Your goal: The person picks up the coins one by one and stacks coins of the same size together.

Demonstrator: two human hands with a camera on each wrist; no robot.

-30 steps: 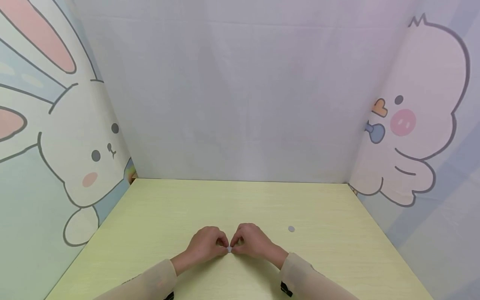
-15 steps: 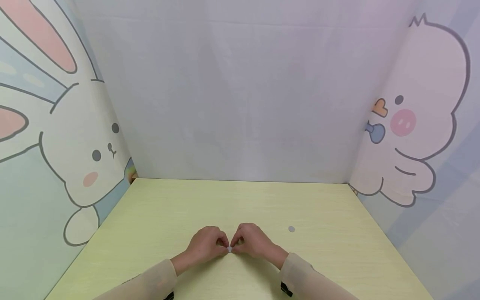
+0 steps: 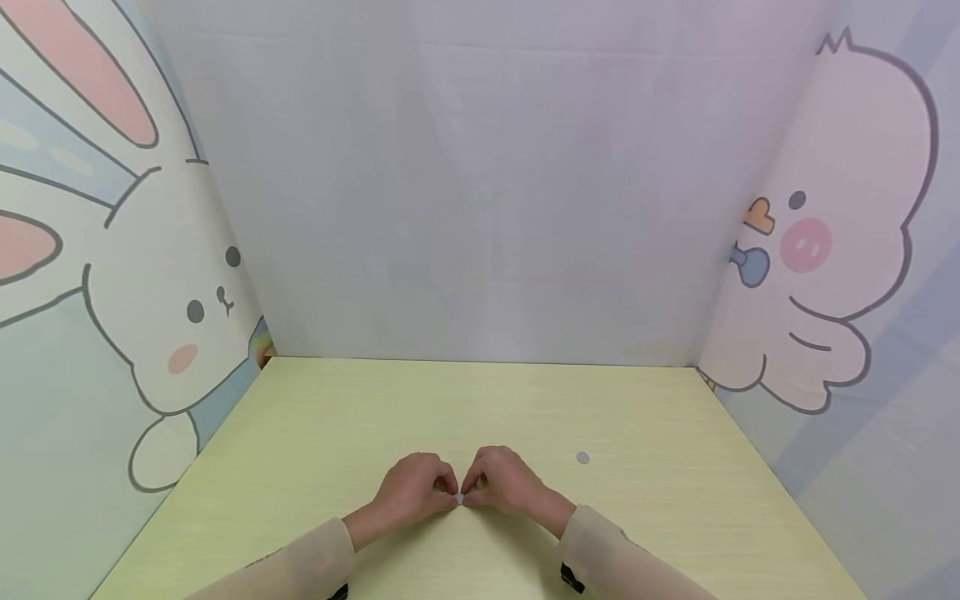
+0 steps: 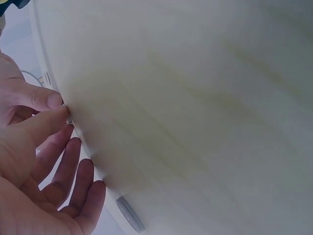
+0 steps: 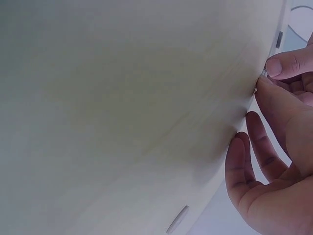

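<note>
In the middle near part of the table, a tiny pale grey piece [image 3: 460, 499] is pinched between the thumb and index fingertips of both hands. My left hand [image 3: 415, 487] comes in from the left and my right hand [image 3: 504, 483] from the right, fingertips almost meeting. Fingers cover most of the piece; only a sliver of it [image 4: 70, 120] shows in the left wrist view. Off to the right lies a small round grey disc [image 3: 582, 457], also seen as a disc [image 5: 177, 219] in the right wrist view. A thick grey disc [image 4: 130, 214] appears beside the left hand's fingers.
The pale yellow wooden table [image 3: 360, 400] ends at a plain light grey cloth backdrop [image 3: 480, 208]. Cloth with a cartoon rabbit [image 3: 150, 317] hangs at the left, and one with a cartoon chick [image 3: 840, 250] at the right.
</note>
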